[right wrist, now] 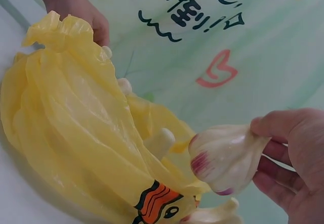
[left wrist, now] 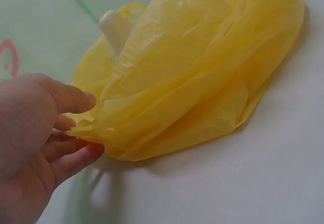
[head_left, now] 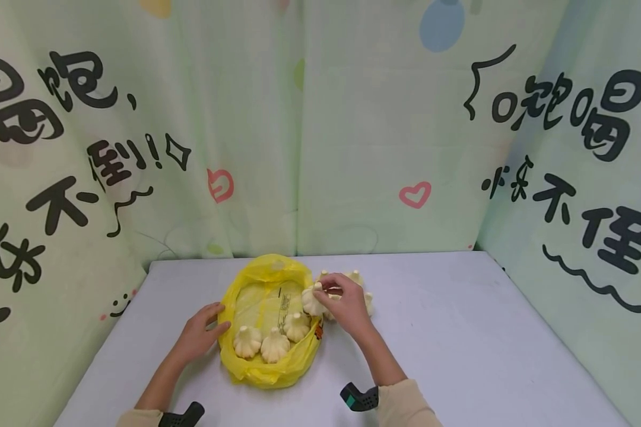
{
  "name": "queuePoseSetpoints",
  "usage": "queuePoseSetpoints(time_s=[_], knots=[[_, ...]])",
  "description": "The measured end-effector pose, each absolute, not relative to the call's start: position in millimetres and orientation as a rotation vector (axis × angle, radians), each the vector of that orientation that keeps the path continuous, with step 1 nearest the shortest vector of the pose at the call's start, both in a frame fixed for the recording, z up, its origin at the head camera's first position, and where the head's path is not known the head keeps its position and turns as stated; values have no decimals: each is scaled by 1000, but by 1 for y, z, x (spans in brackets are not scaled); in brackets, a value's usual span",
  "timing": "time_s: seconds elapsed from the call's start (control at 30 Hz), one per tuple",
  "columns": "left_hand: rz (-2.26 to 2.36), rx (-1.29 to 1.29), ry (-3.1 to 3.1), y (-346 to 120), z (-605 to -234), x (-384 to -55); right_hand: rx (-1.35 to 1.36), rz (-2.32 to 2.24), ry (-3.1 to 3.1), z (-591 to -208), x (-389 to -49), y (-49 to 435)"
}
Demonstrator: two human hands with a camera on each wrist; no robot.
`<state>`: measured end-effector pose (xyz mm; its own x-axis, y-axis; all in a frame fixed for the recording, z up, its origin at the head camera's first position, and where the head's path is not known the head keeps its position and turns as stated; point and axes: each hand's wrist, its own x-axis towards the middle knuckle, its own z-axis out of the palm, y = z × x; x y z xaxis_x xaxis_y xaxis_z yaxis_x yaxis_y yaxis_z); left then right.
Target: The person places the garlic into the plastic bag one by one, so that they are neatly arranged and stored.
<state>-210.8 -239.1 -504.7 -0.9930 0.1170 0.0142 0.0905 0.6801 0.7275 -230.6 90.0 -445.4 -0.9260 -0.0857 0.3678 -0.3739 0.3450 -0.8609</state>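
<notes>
A yellow plastic bag (head_left: 267, 375) stands with its mouth spread wide, and several garlic bulbs (head_left: 275, 345) lie inside near its front side. My left hand (head_left: 200, 332) is at the bag's left rim; in the left wrist view the thumb and fingers (left wrist: 83, 155) hold the edge between them. Above the bag's right rim, my right hand (head_left: 348, 303) pinches a garlic bulb (right wrist: 225, 158) by its stem. This bulb is whitish with purple patches. More garlic bulbs (head_left: 368, 301) sit on the table right of the bag, partly hidden behind the right hand.
The bag and bulbs are on a white table (head_left: 459, 338). Pale green curtains (head_left: 352, 148) with black lettering and hearts surround its back and sides. A black wrist device (head_left: 359, 397) is on the right forearm, and another (head_left: 183, 415) on the left.
</notes>
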Motion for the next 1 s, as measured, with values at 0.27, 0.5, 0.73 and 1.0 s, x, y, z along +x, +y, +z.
queuePoseSetpoints(time_s=[0.27, 0.5, 0.73, 1.0], knots=[[1223, 164, 2846, -238, -503, -208, 423, 1576, -2383, -444, -234, 84], [1235, 174, 2845, -238, -503, -209, 427, 1586, -2390, -446, -240, 79], [1233, 164, 2846, -238, -503, -208, 471, 1578, -2387, -447, -244, 74], [1232, 170, 2853, -238, -502, -209, 510, 1607, -2375, -448, -249, 69]])
